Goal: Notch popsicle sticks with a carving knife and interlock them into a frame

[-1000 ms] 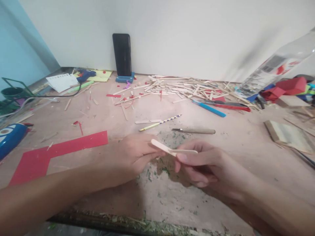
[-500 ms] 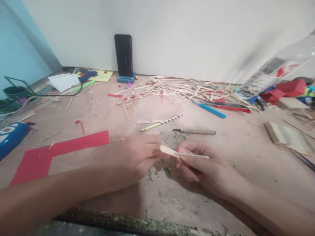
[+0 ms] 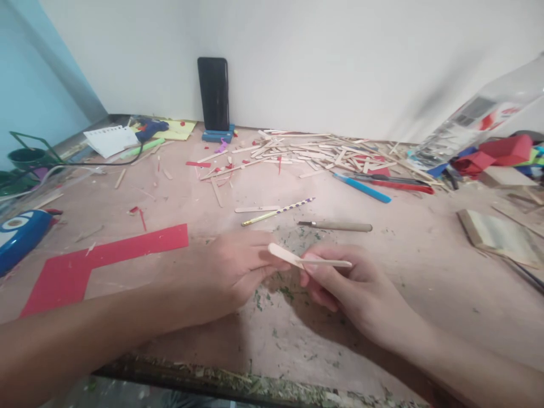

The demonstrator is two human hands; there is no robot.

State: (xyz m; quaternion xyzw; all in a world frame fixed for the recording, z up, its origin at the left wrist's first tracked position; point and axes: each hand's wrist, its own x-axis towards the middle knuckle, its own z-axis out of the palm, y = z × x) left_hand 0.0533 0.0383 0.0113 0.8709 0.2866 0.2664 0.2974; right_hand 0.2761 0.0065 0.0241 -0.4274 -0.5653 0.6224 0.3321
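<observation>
My left hand (image 3: 238, 269) and my right hand (image 3: 348, 283) meet low over the middle of the pinkish table (image 3: 178, 198). Between them they hold pale wooden craft sticks (image 3: 293, 259). One stick slants up to the left, its rounded end by my left fingertips. A second stick runs to the right, pinched under my right thumb. Both hands are closed on the sticks. A wood-handled knife (image 3: 335, 226) and a striped pencil (image 3: 278, 211) lie just beyond the hands.
A heap of craft sticks (image 3: 314, 152) spreads across the back. A black phone (image 3: 213, 96) stands against the wall. A red paper angle (image 3: 97, 260) lies left, a blue cutter (image 3: 361, 188) and a clear bottle (image 3: 480, 113) right. Green crumbs dot the front edge.
The sticks were twisted and shifted slightly right, then back left and up; my right hand turned a little with them. My left hand stayed almost still.
</observation>
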